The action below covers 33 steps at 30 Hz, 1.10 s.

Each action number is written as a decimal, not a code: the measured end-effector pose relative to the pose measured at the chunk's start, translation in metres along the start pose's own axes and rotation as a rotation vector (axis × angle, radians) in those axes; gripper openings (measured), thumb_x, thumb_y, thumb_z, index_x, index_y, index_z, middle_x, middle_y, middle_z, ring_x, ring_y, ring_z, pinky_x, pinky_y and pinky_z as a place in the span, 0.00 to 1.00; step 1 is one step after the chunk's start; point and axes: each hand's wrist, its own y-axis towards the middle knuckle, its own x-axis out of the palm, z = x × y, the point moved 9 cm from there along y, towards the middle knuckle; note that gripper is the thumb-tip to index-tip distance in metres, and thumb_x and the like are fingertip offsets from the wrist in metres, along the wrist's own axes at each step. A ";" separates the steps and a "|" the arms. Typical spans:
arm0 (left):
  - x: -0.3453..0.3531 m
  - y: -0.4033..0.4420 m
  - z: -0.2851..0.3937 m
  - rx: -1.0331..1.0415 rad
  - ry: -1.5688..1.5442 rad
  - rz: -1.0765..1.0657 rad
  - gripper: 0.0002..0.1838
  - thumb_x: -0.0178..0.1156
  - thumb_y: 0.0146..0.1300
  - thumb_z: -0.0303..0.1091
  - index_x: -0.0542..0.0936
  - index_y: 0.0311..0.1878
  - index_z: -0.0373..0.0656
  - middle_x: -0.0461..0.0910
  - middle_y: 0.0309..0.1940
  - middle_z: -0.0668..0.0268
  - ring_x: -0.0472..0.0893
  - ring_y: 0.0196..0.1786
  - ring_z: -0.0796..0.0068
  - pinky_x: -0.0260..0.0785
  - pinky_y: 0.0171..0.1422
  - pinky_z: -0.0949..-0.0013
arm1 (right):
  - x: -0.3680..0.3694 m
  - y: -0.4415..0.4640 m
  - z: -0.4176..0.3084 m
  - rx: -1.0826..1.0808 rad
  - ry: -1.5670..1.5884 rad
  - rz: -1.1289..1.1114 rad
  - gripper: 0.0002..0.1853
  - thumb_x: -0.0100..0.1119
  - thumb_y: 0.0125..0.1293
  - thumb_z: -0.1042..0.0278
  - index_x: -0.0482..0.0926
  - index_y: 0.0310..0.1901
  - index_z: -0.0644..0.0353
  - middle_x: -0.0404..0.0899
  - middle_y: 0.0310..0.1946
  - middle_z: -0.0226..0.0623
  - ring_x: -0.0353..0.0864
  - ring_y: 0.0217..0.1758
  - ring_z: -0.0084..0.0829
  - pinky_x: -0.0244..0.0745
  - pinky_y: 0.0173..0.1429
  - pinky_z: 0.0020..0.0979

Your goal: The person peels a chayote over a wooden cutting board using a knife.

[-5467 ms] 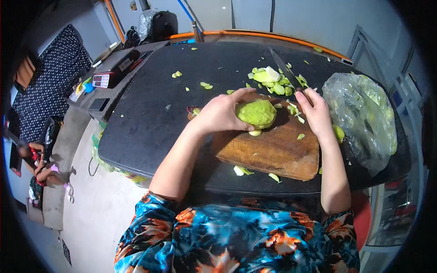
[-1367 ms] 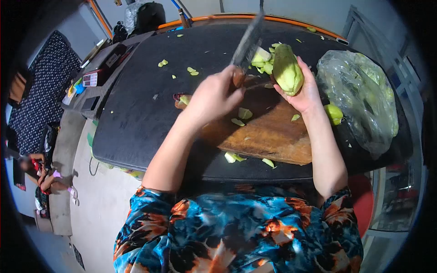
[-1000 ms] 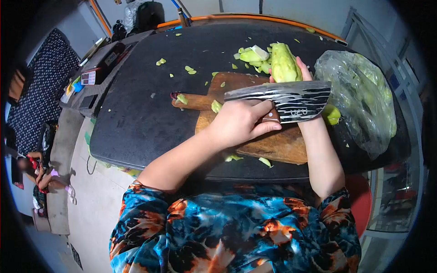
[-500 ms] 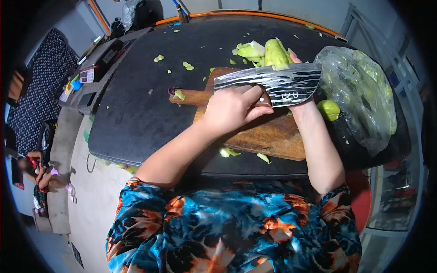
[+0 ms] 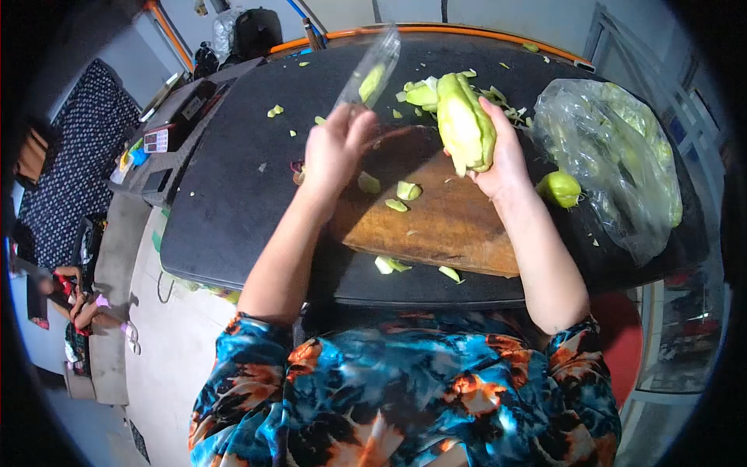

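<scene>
Observed at the left hand (image 5: 334,148): a closed grip on a knife (image 5: 383,58), with the handle mostly hidden. Raised above the table, blade tilted upward and blurred, with a green slice (image 5: 372,82) showing against it. Observed at the right hand (image 5: 507,156): a partly open, cupped grip around a green squash (image 5: 464,128), thumb along the side.

Held clear of the cutting board (image 5: 436,233), long axis near upright, apart from the knife. Found elongated, furrowed and yellow-green, with a broad, smooth, paler cut area facing the camera and an uneven lower end. Cannot tell the condition of the far side.

Noted on the board: wooden surface and loose parings (image 5: 408,191). Noted behind the held squash: a heap of pale-green pieces (image 5: 420,95) on the black table (image 5: 233,171). Recorded just beside the right forearm: a smaller green squash (image 5: 559,189), and next to it a clear plastic bag (image 5: 615,163) with green contents. Located farther out, at the left: a scale (image 5: 156,141) and a seated person (image 5: 71,294).
</scene>
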 end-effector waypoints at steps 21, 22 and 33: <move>0.018 0.002 0.006 0.095 0.200 -0.066 0.16 0.60 0.65 0.45 0.81 0.43 0.41 0.81 0.27 0.52 0.84 0.33 0.56 0.74 0.38 0.60 | 0.012 -0.005 0.004 -0.007 -0.015 -0.164 0.21 0.58 0.66 0.49 0.78 0.52 0.55 0.83 0.42 0.35 0.85 0.40 0.31 0.83 0.40 0.39; 0.006 0.010 -0.009 -0.004 0.246 -0.077 0.18 0.58 0.67 0.46 0.81 0.43 0.38 0.82 0.27 0.52 0.84 0.33 0.59 0.73 0.38 0.62 | 0.016 -0.011 0.005 0.000 -0.015 -0.175 0.21 0.60 0.65 0.50 0.77 0.52 0.57 0.83 0.42 0.35 0.84 0.41 0.29 0.82 0.44 0.35; 0.037 -0.040 0.076 0.370 0.069 -0.334 0.14 0.64 0.64 0.41 0.77 0.34 0.39 0.76 0.22 0.62 0.75 0.24 0.68 0.69 0.33 0.68 | -0.009 0.006 -0.011 -0.114 0.096 -0.050 0.22 0.47 0.71 0.49 0.75 0.54 0.58 0.80 0.48 0.37 0.82 0.50 0.34 0.82 0.51 0.43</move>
